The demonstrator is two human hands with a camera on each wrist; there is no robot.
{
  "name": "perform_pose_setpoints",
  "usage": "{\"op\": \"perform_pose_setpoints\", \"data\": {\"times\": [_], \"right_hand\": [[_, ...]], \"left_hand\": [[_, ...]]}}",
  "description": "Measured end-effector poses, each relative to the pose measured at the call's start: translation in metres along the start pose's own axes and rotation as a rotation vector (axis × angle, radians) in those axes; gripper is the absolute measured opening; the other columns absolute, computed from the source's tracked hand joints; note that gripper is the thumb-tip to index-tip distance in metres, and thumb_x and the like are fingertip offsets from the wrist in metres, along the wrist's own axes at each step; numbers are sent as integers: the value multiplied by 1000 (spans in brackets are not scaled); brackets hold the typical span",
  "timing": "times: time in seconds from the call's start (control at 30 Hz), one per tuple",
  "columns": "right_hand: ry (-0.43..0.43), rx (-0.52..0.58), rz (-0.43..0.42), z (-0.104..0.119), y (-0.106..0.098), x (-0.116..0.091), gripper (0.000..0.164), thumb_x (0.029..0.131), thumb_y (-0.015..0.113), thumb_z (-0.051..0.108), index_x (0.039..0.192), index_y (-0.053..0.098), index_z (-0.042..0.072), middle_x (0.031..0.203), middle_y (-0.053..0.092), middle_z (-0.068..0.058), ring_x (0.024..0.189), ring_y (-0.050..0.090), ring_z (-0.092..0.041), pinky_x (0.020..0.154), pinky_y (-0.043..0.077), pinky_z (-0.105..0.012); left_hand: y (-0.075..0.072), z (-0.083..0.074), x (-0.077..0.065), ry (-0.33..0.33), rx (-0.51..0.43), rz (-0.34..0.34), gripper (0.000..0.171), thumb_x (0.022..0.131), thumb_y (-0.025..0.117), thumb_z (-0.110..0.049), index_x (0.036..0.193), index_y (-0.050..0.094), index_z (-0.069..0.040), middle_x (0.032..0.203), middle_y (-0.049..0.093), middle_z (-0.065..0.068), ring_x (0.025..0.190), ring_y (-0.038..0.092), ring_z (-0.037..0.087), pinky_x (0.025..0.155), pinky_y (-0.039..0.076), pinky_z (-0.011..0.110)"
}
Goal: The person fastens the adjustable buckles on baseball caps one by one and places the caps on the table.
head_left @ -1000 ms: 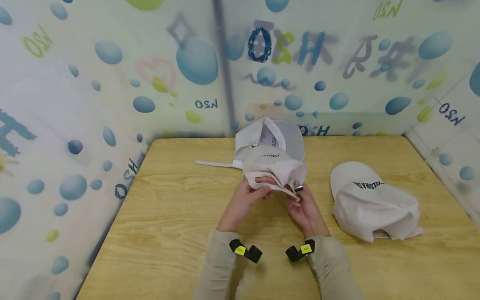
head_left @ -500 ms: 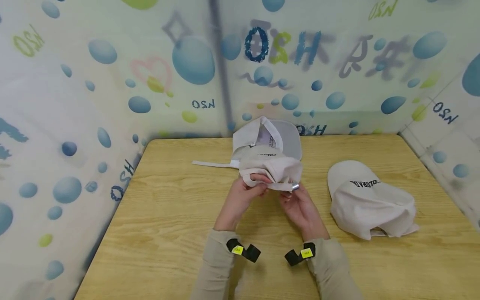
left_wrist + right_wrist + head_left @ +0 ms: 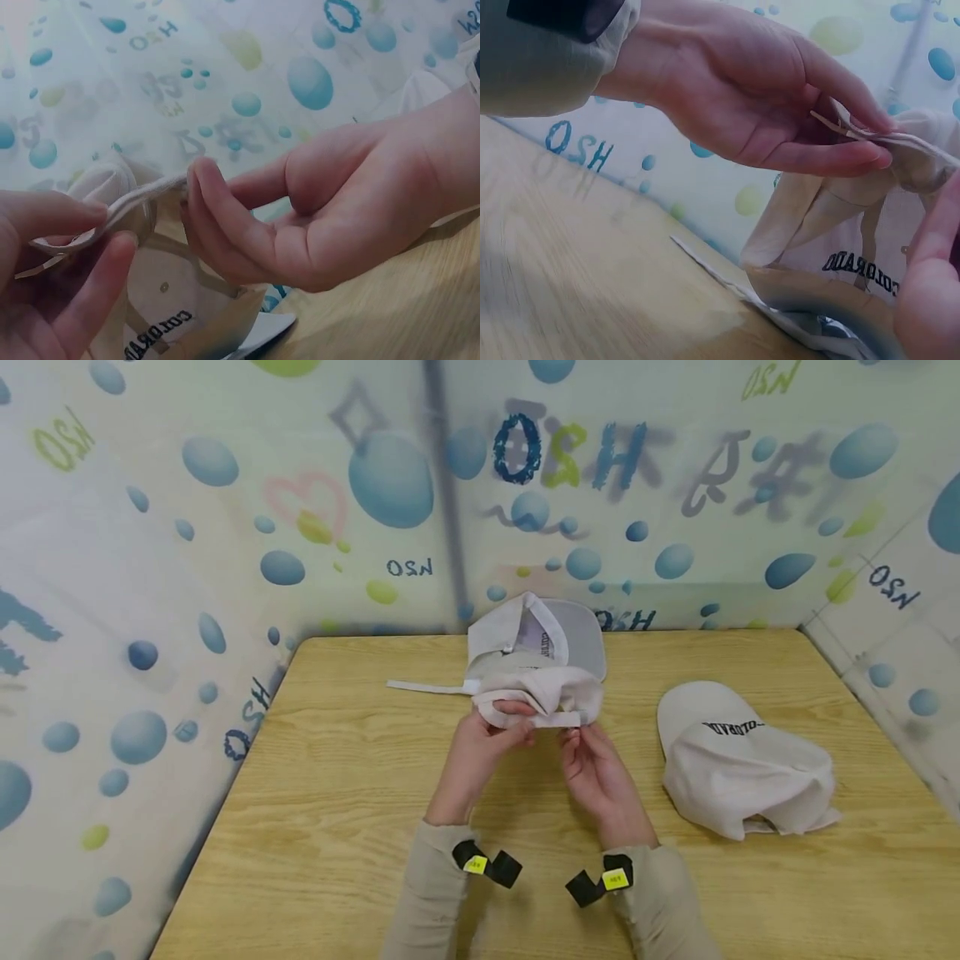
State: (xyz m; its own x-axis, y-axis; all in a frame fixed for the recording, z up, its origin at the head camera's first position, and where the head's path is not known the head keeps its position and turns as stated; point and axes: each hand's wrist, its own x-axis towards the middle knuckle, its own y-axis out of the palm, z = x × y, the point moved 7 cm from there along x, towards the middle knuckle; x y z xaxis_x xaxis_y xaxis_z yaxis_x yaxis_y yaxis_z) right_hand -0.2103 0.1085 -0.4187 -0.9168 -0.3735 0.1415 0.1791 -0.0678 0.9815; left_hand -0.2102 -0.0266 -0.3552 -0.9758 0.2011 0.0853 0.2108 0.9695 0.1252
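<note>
Both hands hold the back of a cream baseball cap above the table in the head view. My left hand pinches the left part of the cap's back strap, with fingers through the rear opening. My right hand pinches the strap near its metal buckle. In the left wrist view, the right thumb and fingertips grip one end of the strap. Black lettering shows inside the cap in the right wrist view. Its brim faces away and is largely hidden in the head view.
Behind the held cap, another white cap lies with its opening up, its loose strap stretching left. A third cap lettered in black rests at the right of the wooden table. Patterned sheets rise along the table's edges.
The strap, slanted with its buckle sticking out, now lies nearly level. The held cap has tipped so its front lettering is mostly hidden. The right fingers have shifted slightly left along the strap.
</note>
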Motion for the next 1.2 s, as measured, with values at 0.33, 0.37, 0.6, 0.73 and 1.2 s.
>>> {"op": "perform_pose_setpoints", "data": {"times": [0.33,0.37,0.6,0.73,1.2], "right_hand": [[-3,48,-6,-2,7,1,26,98,26,8,101,51,1,90,55,-14,80,58,-18,73,48,-18],[-5,40,-5,-2,8,1,26,99,26,8,101,51,1,91,55,-14,80,58,-17,73,47,-18],[-17,4,-17,-3,11,2,23,98,27,7,106,49,4,93,55,-13,82,58,-17,74,48,-19],[-24,-51,-32,-4,12,4,21,98,29,5,109,47,5,94,55,-11,84,58,-16,76,47,-19],[-21,-97,20,-6,16,4,25,97,26,1,109,48,2,97,57,-13,86,59,-18,78,47,-20]], "left_hand": [[-3,-21,-6,81,84,-94,12,80,64,-5,88,57,0,81,58,12,73,58,22,67,50,31],[-3,-21,-6,82,81,-97,12,80,64,-4,88,56,0,80,58,13,73,58,23,68,50,34],[-4,-21,-5,89,67,-105,11,81,63,-3,88,55,2,81,57,17,74,59,27,70,49,39],[-5,-21,-5,86,50,-119,10,81,61,0,89,55,2,82,57,19,74,59,30,70,50,40],[3,-23,-4,81,149,-100,26,79,67,-7,101,55,0,102,54,7,85,52,16,71,46,27]]}}
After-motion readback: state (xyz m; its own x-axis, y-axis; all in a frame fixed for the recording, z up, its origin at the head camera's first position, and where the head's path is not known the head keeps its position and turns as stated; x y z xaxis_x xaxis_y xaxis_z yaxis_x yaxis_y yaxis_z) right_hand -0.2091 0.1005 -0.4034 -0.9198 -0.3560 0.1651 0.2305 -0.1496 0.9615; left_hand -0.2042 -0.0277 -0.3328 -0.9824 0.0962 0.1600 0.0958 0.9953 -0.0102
